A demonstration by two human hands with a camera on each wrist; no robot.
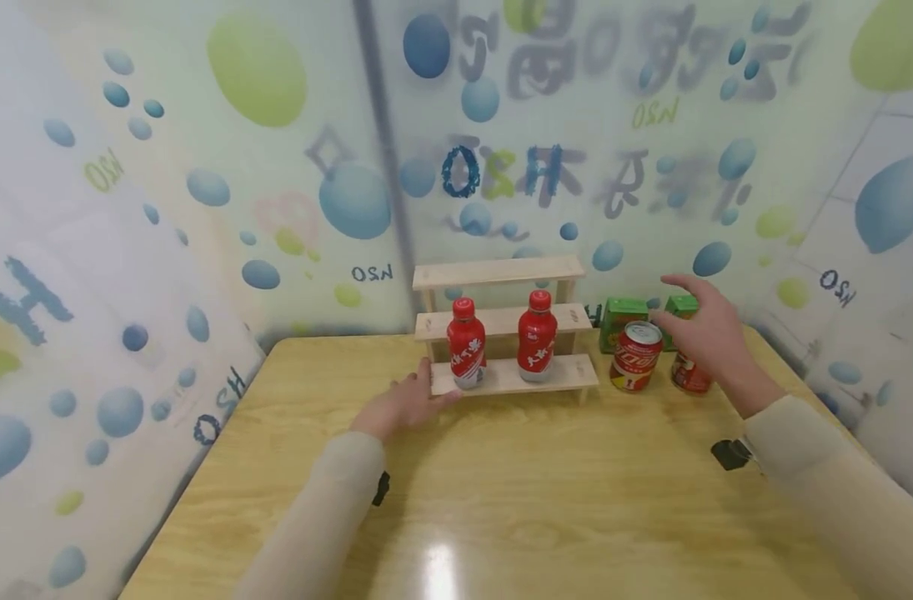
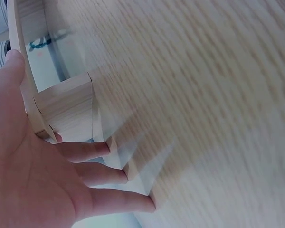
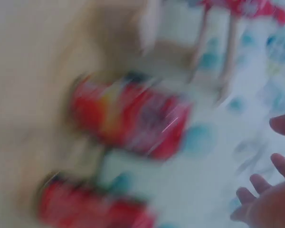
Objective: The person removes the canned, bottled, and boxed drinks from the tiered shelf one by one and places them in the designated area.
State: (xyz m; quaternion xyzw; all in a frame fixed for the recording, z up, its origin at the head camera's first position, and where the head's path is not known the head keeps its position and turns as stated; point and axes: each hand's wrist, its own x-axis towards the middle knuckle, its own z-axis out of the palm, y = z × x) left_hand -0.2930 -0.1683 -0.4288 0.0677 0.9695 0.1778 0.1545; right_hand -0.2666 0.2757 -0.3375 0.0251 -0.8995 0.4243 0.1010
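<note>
- Left hand [image 1: 405,403]: at the left end of the wooden rack [image 1: 501,322], its thumb and index finger gripping the front left corner of the lowest step; the other three fingers are stretched out, their tips touching the tabletop [image 1: 546,483].
- The rack, with three steps, stands near the middle of the tabletop's back edge.
- Left red bottle [image 1: 467,346]: upright on the lowest step, left of its middle.
- Right red bottle [image 1: 537,337]: upright on the same step, right of its middle, apart from the first.
- Left green box [image 1: 623,312]: by the tabletop's back edge, behind the left can [image 1: 636,358], which stands upright.
- Right green box [image 1: 679,306] and right can [image 1: 689,377]: toward the back right corner, partly hidden.
- Right hand [image 1: 707,333]: beside them, thumb and fingers spread apart, holding nothing.
</note>
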